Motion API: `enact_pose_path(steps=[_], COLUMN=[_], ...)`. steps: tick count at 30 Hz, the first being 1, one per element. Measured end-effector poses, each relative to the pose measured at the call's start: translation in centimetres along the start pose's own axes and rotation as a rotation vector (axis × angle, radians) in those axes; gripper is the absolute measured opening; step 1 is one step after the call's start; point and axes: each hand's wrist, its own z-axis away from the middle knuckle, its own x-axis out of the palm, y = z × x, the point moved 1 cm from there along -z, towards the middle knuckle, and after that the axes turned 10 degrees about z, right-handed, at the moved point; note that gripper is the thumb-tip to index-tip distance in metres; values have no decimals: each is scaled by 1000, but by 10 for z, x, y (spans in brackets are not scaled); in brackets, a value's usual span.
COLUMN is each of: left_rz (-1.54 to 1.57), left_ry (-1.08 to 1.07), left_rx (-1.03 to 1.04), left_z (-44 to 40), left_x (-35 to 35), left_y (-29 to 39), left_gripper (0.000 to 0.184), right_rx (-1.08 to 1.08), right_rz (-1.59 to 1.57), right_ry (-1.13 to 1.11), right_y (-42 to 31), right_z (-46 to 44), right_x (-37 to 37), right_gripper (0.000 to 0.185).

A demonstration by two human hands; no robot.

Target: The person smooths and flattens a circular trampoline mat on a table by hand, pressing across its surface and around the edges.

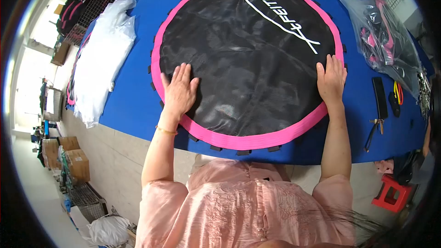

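Note:
A round black trampoline mat (243, 73) with a pink border and white lettering at its upper right lies flat on a blue-covered table (133, 105). Short black tabs stick out around its rim. My left hand (180, 89) rests palm down on the left side of the mat, over the border, fingers spread. On the opposite side, my right hand (331, 80) lies flat across the pink border, its fingers stretched out. Neither hand grips anything.
Clear plastic bags (105, 59) lie at the table's left. On the right are a bag of pink and black parts (379, 36), a black strip (379, 97), keys (377, 125) and yellow and red loops (398, 93). A red stool (389, 195) and cardboard boxes (76, 165) stand on the floor.

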Motion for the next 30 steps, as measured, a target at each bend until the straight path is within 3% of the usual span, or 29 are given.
enact_pose_path(steps=[9, 18, 24, 30], left_rz=[-46, 33, -2, 2], left_ry=[-26, 5, -8, -12], left_rx=[-106, 20, 123, -73], left_z=[25, -39, -16, 21], left_x=[-11, 14, 12, -10], left_y=[-20, 14, 18, -24], left_gripper=[59, 59, 55, 52], right_rx=[4, 2, 7, -9], right_rz=[19, 15, -18, -9], right_ry=[-11, 6, 21, 34], right_y=[-4, -2, -2, -3], right_z=[-1, 0, 1, 0], right_x=[-4, -2, -3, -1], right_gripper=[61, 60, 60, 60])
